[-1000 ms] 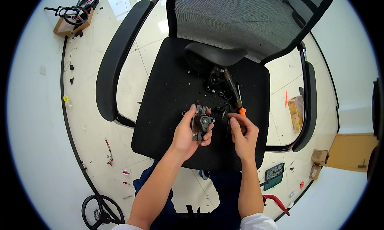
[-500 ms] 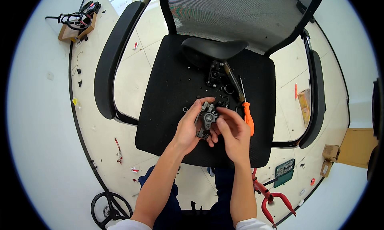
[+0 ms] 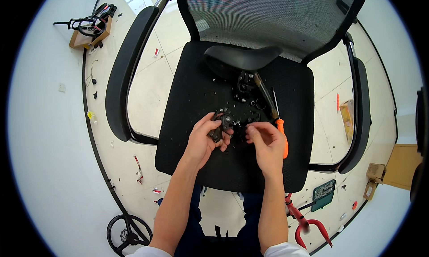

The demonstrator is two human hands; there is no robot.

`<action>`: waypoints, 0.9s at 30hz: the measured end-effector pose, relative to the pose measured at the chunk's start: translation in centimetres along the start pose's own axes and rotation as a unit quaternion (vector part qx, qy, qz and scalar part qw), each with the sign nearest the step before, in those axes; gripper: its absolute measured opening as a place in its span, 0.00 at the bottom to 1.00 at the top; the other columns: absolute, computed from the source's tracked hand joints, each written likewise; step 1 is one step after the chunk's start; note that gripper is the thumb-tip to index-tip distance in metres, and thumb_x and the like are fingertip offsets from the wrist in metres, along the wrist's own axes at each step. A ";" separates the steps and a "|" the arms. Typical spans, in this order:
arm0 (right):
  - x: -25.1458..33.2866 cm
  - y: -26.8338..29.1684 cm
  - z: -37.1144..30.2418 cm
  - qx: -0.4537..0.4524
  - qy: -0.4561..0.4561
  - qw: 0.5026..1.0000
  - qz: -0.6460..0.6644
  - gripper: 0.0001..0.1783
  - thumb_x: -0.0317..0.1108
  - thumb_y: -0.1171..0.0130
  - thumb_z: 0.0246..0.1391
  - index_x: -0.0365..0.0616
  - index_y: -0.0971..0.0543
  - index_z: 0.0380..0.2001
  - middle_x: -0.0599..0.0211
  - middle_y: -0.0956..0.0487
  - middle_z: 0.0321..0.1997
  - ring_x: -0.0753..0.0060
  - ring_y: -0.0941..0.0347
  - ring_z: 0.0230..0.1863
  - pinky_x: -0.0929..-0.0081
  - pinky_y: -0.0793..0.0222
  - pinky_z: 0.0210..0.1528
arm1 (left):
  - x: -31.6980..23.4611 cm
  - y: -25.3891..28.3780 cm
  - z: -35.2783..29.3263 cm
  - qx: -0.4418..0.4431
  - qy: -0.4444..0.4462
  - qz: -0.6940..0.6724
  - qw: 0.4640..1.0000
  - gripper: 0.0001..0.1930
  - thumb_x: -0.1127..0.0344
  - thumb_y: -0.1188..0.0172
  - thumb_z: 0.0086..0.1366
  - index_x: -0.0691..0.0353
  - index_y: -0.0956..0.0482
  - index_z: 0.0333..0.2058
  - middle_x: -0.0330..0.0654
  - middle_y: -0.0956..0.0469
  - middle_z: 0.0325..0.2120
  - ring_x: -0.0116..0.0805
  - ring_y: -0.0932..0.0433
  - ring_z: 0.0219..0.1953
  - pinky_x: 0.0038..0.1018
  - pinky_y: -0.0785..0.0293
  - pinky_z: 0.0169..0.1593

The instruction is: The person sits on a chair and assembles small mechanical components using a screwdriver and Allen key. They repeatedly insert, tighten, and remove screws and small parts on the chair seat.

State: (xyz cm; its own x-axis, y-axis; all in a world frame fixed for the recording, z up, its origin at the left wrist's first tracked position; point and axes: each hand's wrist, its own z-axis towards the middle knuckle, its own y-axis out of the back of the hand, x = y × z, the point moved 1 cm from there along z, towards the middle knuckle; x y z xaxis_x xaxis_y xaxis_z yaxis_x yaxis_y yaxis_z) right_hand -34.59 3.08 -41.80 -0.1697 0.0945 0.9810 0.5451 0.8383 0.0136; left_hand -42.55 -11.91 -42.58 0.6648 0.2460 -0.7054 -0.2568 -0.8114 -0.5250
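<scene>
L hand [image 3: 200, 137] grips dk, lumpy metal pc [image 3: 223, 123].

The light is bright, even and cool, with pale window-like glare on the glossy tiled floor [image 3: 156, 82] at upper left. The black chair seat [image 3: 178, 123] hides shadow and detail. The centre looks fairly sharp; fisheye distortion bows the dark skirting [image 3: 84, 64] toward blue-fringed, blacked-out corners.

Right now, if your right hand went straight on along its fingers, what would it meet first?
Probably the small dark parts just left of the right hand, before the dark metal part in the left hand. Depth there is unclear.
</scene>
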 end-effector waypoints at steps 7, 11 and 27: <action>0.1 2.7 0.2 -0.033 0.031 0.920 -0.389 0.13 0.31 0.32 0.47 0.32 0.21 0.32 0.61 0.22 0.16 0.70 0.24 0.19 0.76 0.30 0.26 | -0.2 0.1 -0.3 0.014 0.072 -0.073 0.995 0.21 0.55 0.60 0.70 0.67 0.24 0.39 0.46 0.24 0.24 0.28 0.33 0.18 0.22 0.43 0.22; 0.3 2.9 -0.1 -0.024 0.000 0.910 -0.414 0.13 0.30 0.33 0.47 0.33 0.22 0.34 0.60 0.23 0.16 0.64 0.23 0.20 0.71 0.29 0.28 | -0.3 -0.1 -0.6 0.014 0.067 -0.058 0.996 0.24 0.54 0.62 0.71 0.70 0.23 0.42 0.42 0.28 0.18 0.24 0.40 0.15 0.22 0.47 0.20; -0.4 2.8 0.2 0.028 0.001 0.912 -0.409 0.06 0.27 0.40 0.47 0.35 0.25 0.24 0.65 0.26 0.16 0.74 0.27 0.18 0.75 0.33 0.24 | -1.3 -0.2 -1.2 0.018 0.031 0.067 0.997 0.15 0.59 0.54 0.70 0.66 0.25 0.39 0.42 0.26 0.21 0.27 0.30 0.19 0.22 0.36 0.23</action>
State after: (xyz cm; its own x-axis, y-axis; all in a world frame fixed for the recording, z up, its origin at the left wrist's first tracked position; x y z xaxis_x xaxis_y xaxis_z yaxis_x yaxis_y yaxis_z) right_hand -33.16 5.49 -42.16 -0.4987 -0.5763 0.6475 0.1933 0.6543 0.7312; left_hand -42.53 -12.69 -40.92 0.6642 0.1018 -0.7406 -0.3705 -0.8156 -0.4444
